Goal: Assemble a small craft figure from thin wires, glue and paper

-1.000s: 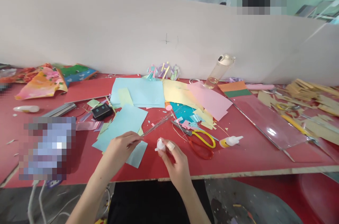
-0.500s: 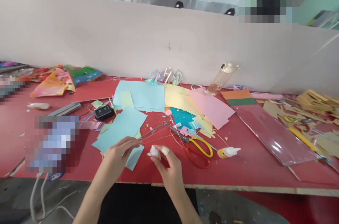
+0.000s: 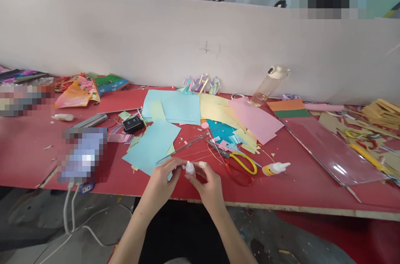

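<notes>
A small white bottle with a pointed tip (image 3: pixel 190 168) is held upright near the table's front edge. My right hand (image 3: pixel 208 183) pinches it from the right between thumb and fingers, with a pale band round one finger. My left hand (image 3: pixel 164 178) is closed, its fingertips right against the bottle's left side; what lies between them is hidden. Just beyond is light blue paper (image 3: pixel 153 145). Scissors with one yellow and one red handle (image 3: pixel 242 162) lie to the right, then a glue bottle with a yellow label (image 3: pixel 275 168) on its side.
Yellow paper (image 3: pixel 214 105) and pink paper (image 3: pixel 256 120) lie at the back among scraps. A water bottle (image 3: pixel 268 87) leans by the white partition (image 3: pixel 140 43). Small paper figures (image 3: pixel 203 83) stand behind. A black device (image 3: pixel 133 124) and a blurred phone (image 3: pixel 84 153) are left.
My left hand has moved right to meet the white bottle in my right hand. The bottle's pointed tip now faces up. The whole view has shifted slightly.
</notes>
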Available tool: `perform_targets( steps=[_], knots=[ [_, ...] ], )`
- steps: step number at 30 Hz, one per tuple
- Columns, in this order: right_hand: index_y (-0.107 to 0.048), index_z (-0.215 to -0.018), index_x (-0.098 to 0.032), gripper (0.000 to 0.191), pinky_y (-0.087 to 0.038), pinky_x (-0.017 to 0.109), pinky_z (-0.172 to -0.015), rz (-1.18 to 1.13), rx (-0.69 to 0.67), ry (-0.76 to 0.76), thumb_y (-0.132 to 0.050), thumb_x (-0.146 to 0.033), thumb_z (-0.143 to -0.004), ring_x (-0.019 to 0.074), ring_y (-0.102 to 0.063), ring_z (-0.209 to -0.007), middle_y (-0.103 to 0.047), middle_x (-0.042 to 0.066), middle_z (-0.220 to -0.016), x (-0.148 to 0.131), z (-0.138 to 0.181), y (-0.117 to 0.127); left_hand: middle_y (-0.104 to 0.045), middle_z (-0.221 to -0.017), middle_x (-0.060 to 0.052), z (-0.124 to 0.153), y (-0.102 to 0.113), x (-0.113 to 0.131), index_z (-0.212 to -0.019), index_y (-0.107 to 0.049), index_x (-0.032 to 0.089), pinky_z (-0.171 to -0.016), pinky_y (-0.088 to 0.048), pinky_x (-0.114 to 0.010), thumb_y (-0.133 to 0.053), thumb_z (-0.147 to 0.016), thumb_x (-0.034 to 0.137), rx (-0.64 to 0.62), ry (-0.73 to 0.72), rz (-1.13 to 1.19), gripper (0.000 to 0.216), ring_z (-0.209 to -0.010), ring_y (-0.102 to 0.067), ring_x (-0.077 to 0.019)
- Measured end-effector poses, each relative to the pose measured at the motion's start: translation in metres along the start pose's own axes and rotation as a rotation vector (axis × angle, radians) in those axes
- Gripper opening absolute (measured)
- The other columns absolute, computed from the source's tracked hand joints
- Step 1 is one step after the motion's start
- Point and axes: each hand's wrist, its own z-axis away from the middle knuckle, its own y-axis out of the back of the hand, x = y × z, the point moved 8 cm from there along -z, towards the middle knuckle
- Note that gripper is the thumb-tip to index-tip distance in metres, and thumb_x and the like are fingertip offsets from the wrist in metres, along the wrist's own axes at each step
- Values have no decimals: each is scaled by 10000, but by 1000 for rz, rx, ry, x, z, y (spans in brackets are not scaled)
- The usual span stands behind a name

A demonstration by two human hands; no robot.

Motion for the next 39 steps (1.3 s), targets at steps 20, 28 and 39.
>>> perform_targets(
  steps=[20,28,39],
  knots=[
    [-660,-931,-229,27,-558,357,-835,380,38,437,-665,-213,-910,226,-674,-963,-708,76,-977,-32,17,9,-721,-1069,-59,7,3,10,-916,-685,208,-848,-519,-297,-597,-943,229,71,-73,-58,95,-1004,-645,-211],
    [-648,-1039,-176,190,-575,336,-765,546,40,656,-620,-49,-900,218,-678,-914,-705,111,-983,-65,52,6,-719,-991,-46,9,3,16,-914,-697,200,-835,-509,-284,-622,-930,187,36,-116,-7,78,-958,-644,-192],
    [-618,-1061,-150,120,-519,380,-765,939,40,614,-530,-165,-982,247,-669,-830,-711,96,-871,-85,26,4,-729,-981,-47,2,-2,27,-896,-714,204,-852,-509,-325,-626,-929,173,-77,-268,-72,99,-954,-644,-201]
  ],
)
